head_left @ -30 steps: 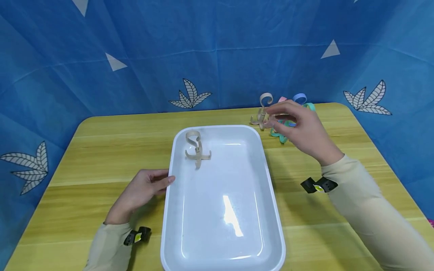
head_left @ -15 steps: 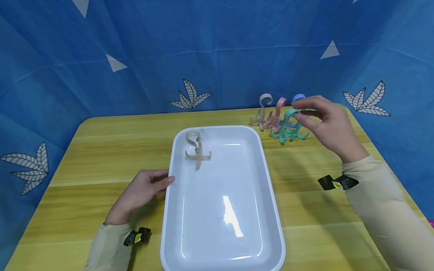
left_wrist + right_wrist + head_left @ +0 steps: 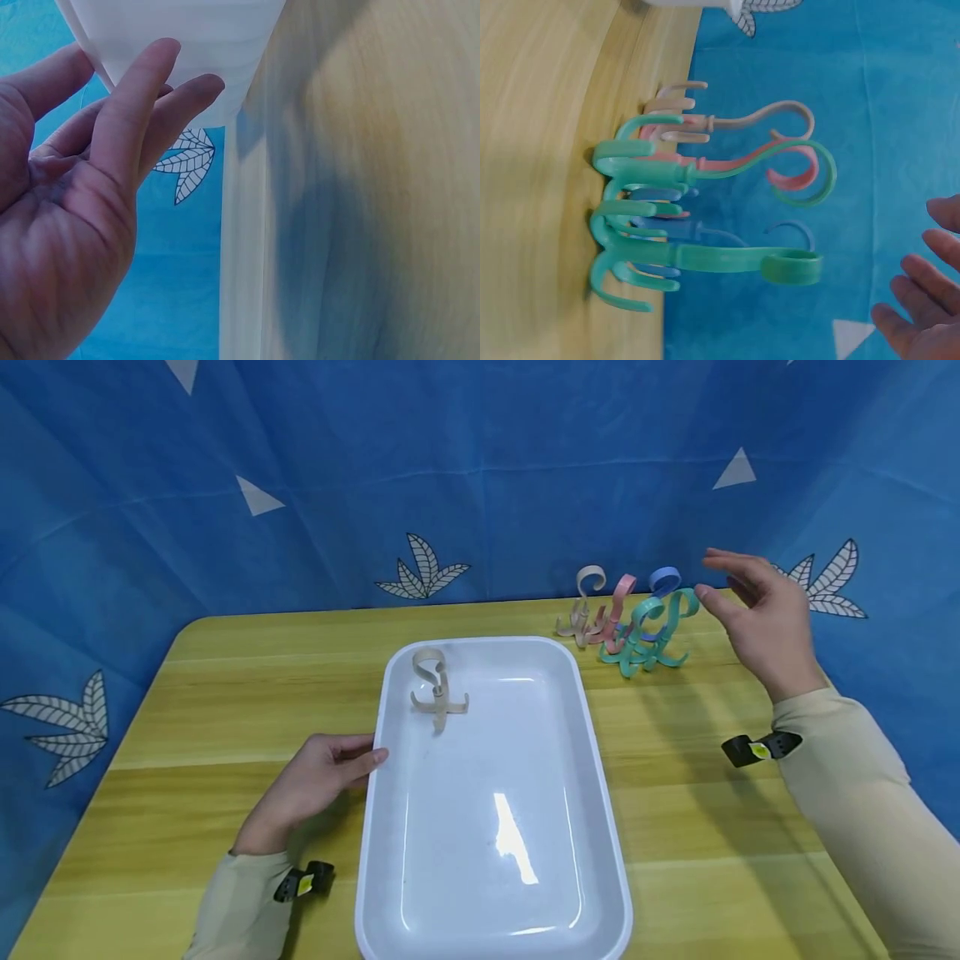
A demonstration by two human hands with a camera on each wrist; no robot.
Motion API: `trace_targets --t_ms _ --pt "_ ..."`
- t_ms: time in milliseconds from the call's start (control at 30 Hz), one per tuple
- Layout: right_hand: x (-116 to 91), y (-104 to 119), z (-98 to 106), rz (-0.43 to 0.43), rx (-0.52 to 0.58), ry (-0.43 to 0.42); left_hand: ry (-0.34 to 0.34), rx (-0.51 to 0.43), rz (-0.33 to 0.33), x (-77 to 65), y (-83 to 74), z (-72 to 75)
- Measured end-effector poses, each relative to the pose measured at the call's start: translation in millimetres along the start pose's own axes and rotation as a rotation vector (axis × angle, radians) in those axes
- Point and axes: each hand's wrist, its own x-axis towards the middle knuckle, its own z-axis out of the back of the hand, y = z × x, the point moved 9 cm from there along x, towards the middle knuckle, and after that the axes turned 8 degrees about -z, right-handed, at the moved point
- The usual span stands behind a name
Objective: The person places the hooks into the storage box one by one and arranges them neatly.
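My left hand [image 3: 315,785] holds the white tray [image 3: 369,827] by its left rim, thumb over the edge. In the left wrist view its fingers [image 3: 127,112] lie against the tray's outer wall. A beige four-prong hook [image 3: 438,693] stands in the tray's far left corner. My right hand [image 3: 772,618] is raised with fingers spread and holds nothing, just right of two green hooks [image 3: 671,635] on the table. Behind these stand a pink hook [image 3: 739,161], a blue hook [image 3: 664,580] and another beige hook [image 3: 581,610], prongs down, curled ends up.
The wooden table [image 3: 262,668] extends around the tray, and its far edge runs just behind the cluster of hooks. A blue cloth [image 3: 480,460] with leaf prints hangs at the back and sides.
My right hand has moved right, from in front of the pink hook, past the green loops, to beyond them, uncovering the cluster. My left hand and the tray have stayed put.
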Motion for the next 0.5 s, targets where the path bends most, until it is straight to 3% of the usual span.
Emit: trace_targets --t_ms 267,500 --pt "5.2 -27.4 -2.6 -0.110 0.054 -0.013 0.002 0.014 -0.001 0.4 0.6 0.3" --pt "10.7 -41.8 -10.8 -0.154 0.076 -0.007 -0.009 0.049 -0.004 2.1 1.0 3.4"
